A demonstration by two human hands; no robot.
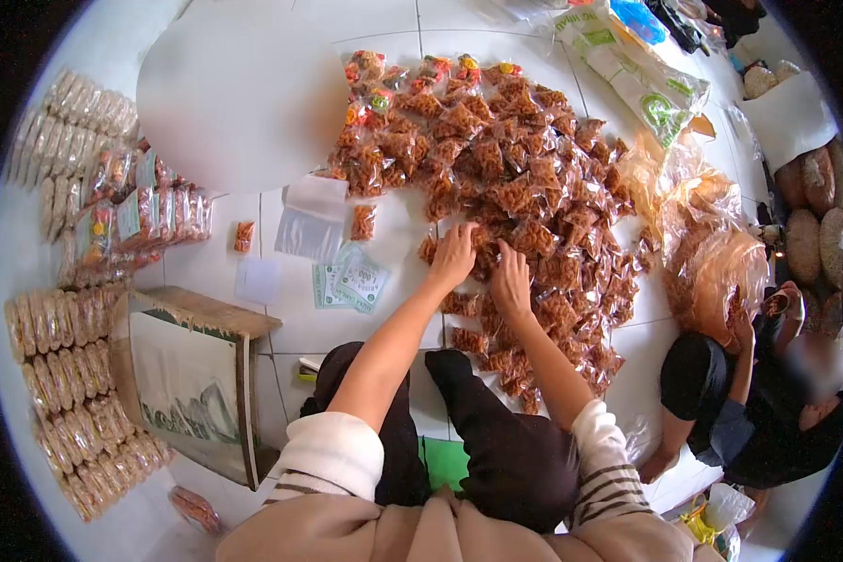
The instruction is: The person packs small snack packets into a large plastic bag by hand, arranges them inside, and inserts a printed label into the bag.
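Observation:
A large pile of small clear packets of brown snack (534, 187) spreads over the floor in front of me. My left hand (453, 257) reaches into the pile's near left side, with bent fingers closed on a snack packet (481, 238). Close beside it on the right, my right hand (510, 279) rests among the packets, fingers stretched forward and a little apart. What lies under its fingertips is partly hidden. A lone snack packet (363, 222) lies left of the pile, next to clear plastic bags (309, 223) and printed green-and-white labels (351, 278).
At left stand a wooden box-like stand (192, 375) and rows of packed goods (70, 375). To the right, another person's hand (742, 328) is at a large clear bag of snack (712, 272). A white-and-green sack (637, 75) lies at the back right.

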